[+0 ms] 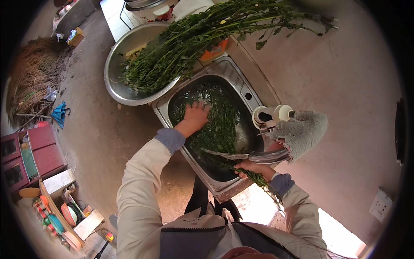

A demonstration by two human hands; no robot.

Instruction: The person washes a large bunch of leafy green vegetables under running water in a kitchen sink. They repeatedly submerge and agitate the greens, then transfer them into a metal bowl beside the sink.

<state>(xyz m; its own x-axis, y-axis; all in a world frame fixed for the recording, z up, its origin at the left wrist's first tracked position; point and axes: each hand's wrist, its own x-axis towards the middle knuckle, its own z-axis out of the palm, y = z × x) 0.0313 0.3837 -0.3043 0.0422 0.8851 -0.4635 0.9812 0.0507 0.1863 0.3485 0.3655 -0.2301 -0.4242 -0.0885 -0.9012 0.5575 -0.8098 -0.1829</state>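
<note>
My left hand point(196, 113) reaches into a stainless steel sink point(190, 162), over long leafy greens point(223, 119) that lie in water. Its fingers are spread and slightly blurred, and their tips are at the water. Near the sink's right corner my right hand point(254, 170) grips a bunch of leafy stems point(260, 179); the stem ends trail back along my forearm and the leaves hang towards the basin. Just above that hand is a metal faucet spout point(268, 157), with what looks like a stream of water coming from it.
A large metal basin point(111, 73) stands beyond the sink, heaped with long-stemmed greens point(187, 42). A grey cloth point(305, 132) drapes over the faucet, next to a cream plastic container point(281, 112). An orange container point(215, 50) sits behind the sink. Dry brushwood point(35, 81) lies at the left.
</note>
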